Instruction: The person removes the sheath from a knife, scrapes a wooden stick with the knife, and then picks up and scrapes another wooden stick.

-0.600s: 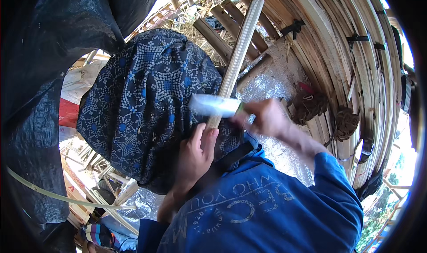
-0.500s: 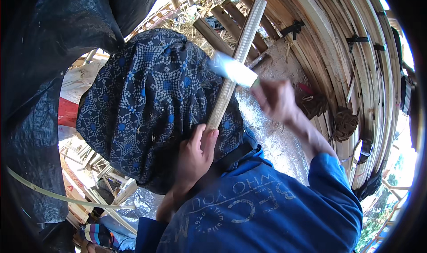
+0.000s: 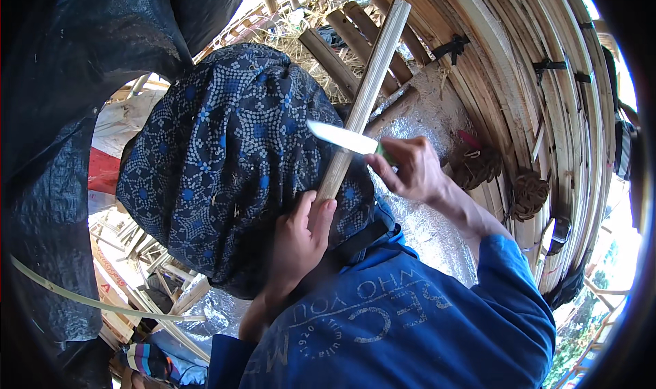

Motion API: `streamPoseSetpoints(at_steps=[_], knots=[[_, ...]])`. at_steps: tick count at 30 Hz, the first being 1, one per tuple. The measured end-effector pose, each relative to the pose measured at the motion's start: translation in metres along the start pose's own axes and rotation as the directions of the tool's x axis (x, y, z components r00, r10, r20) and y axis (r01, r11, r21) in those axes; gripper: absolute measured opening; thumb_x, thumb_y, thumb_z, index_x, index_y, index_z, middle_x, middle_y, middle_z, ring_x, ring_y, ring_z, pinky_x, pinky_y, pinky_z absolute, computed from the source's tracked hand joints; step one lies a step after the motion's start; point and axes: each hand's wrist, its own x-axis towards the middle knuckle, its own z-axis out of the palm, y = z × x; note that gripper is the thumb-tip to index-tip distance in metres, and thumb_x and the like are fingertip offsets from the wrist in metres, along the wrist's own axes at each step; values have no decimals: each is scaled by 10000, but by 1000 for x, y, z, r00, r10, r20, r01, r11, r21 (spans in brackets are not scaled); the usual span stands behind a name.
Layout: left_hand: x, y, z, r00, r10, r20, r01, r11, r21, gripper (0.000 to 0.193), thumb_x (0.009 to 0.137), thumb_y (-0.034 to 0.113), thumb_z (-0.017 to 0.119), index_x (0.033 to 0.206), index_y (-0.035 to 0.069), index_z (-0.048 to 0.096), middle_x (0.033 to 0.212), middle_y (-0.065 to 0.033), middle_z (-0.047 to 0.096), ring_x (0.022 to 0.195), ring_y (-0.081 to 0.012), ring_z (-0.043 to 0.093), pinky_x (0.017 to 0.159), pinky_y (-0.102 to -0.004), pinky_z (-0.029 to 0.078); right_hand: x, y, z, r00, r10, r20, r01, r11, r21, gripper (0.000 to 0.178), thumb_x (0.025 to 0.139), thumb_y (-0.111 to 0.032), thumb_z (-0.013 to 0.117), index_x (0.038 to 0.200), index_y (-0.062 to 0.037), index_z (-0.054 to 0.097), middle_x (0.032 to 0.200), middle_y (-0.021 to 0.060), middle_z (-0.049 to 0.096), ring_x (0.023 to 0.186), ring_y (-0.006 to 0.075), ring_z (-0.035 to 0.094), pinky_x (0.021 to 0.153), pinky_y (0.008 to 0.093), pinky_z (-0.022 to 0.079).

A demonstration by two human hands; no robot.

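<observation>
A long, slim wooden strip (image 3: 372,81) slants up and away over my lap. Its near end is gripped by my left hand (image 3: 301,242), thumb and fingers on either side. My right hand (image 3: 413,169) is closed around the green handle of a knife (image 3: 345,138). The bright blade lies across the strip above my left hand and points left. A dark patterned cloth (image 3: 239,150) with blue and white flower shapes covers my lap beneath the strip.
Bundled bamboo slats (image 3: 519,68) with black ties curve along the right side. Coiled brown strips (image 3: 529,192) hang there. Shiny foil sheeting (image 3: 430,232) lies below my right forearm. A black tarp (image 3: 61,150) hangs at left, and loose wood pieces (image 3: 137,252) lie at lower left.
The knife has slid down along the strip toward my left hand, and my right hand has moved with it. My left hand and the strip have barely moved.
</observation>
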Motion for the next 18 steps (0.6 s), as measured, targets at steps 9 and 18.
streamPoseSetpoints(at_steps=[9,18], knots=[[-16,33,-27,922,197,-334,-156,977,146,337,872,167,654,1114,-61,601,953,-186,679,860,-237,674,746,-332,527,-8,-63,-21,994,-30,102,18,993,113,326,900,-315,620,753,-32,549,566,129,542,469,318,569,467,411,455],[-8,52,-40,896,78,-437,-309,816,-488,112,877,5,652,905,-103,649,839,-119,684,707,-126,647,688,-261,555,-18,-106,-4,985,-8,174,-72,890,449,214,883,-210,655,879,-7,586,637,152,590,544,360,610,481,426,459]])
